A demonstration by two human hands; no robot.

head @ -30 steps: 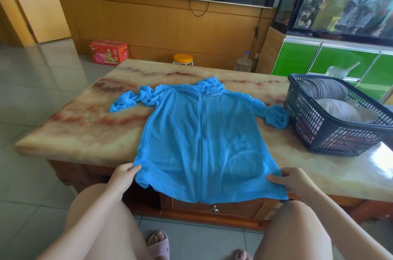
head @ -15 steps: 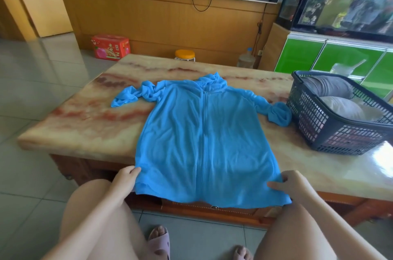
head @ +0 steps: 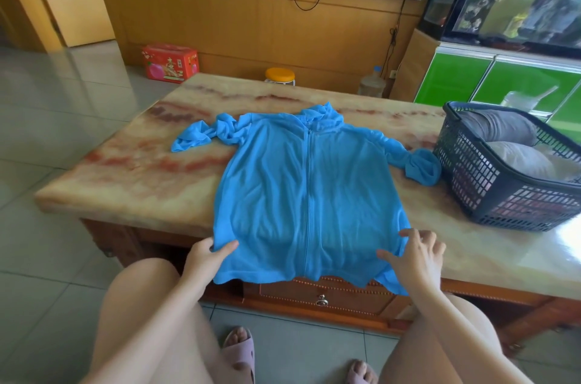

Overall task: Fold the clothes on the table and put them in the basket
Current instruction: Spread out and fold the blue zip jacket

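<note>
1. Compared with the earlier frame, the right hand [head: 419, 258] sits further in from the outer hem corner, and its pinch has opened into a spread pose. The left hand [head: 204, 258] keeps its corner.
2. Left hand: the thumb lies on top of the cloth and pinches the near-left hem corner. The other fingers are hidden beneath.
3. Right hand: the fingers are wide and straight over the near-right hem. Whether they press the cloth cannot be told.
4. Blue jacket [head: 283, 188]: it lies flat and front-up on the table [head: 132, 169], with its hem hanging over the near edge.
5. Orientation: the long axis follows the zip [head: 308, 195] and runs from the person towards the far wall. The hood [head: 317, 114] points away and the hem points towards the person.
6. Sleeves: the left sleeve [head: 201, 138] is bunched and trails out to the left. The right cuff [head: 421, 166] is crumpled just beside the basket [head: 471, 188], which already holds folded clothes [head: 503, 129].
7. Risk, slipping: the cloth looks thin and slick, and with only one corner pinched the overhanging hem may drag the jacket off the polished top.
8. Risk, uneven fold: folding before the bunched sleeves are straightened probably traps lumps and skews the zip line.
9. Risk, snagging: the right cuff may catch on the basket's mesh when drawn inwards.
</note>
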